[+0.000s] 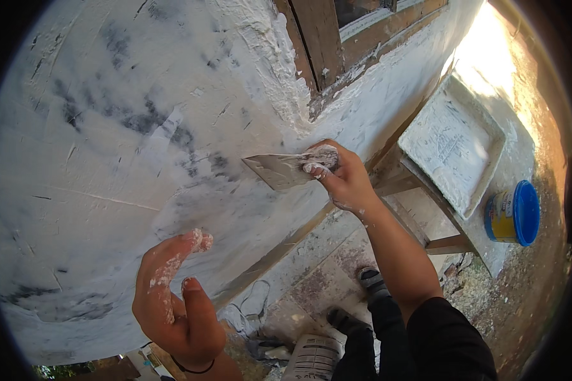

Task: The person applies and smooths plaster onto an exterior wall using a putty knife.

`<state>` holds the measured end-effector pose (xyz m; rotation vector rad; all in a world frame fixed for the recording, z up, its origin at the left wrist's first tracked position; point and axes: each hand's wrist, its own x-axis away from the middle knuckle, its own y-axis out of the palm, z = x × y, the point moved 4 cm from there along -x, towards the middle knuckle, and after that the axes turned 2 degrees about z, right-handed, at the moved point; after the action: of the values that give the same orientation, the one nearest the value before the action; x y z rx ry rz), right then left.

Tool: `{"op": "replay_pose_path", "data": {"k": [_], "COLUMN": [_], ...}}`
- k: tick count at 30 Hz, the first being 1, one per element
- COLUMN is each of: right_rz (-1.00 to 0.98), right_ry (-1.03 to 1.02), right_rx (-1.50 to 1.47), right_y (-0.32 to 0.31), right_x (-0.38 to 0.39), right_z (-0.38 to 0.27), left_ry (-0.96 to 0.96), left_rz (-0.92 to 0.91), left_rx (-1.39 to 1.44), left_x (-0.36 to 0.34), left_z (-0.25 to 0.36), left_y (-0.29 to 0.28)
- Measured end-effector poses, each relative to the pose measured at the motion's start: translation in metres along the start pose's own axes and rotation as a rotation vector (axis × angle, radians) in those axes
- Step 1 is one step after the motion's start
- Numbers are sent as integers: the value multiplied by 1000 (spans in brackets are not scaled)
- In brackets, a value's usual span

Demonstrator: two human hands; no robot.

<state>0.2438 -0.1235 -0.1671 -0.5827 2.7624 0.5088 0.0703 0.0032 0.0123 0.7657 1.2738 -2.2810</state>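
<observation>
My right hand [344, 174] grips a putty knife [279, 170] by its plaster-caked handle. The wide metal blade points left, close to the wall [108, 159]; whether it touches the surface I cannot tell. White plaster smears cover the wall, with dark grey patches showing through. My left hand [181, 298] is raised in front of the wall, lower left, holding nothing. Its fingers are curved, with a gap between thumb and fingertips, and white plaster sticks to them.
A wooden window frame [324, 47] sits in the wall at the top. To the right, a plaster-coated tray [448, 143] and a blue-rimmed bucket [513, 213] stand on a wooden bench [451, 244]. A white sack [313, 359] lies near my feet on the stained floor [327, 279].
</observation>
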Motion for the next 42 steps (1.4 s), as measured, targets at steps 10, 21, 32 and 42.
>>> {"op": "replay_pose_path", "data": {"k": [10,21,32,42], "right_rz": [287,639,572,303], "right_ry": [-295,-13,-342,-328], "right_rx": [830,17,729,566], "right_y": [-16,-39,106,188], "right_x": [-25,39,52,117], "right_z": [-14,-15,2,-21], "left_ry": [-14,-13,-58,-71], "left_rz": [-6,-12,-6,19], "left_rx": [-13,-28,-23,-47], "left_x": [-12,-3,19,40], "left_z": [0,-5,-3,-1], "left_y": [17,14,-11,-34]}}
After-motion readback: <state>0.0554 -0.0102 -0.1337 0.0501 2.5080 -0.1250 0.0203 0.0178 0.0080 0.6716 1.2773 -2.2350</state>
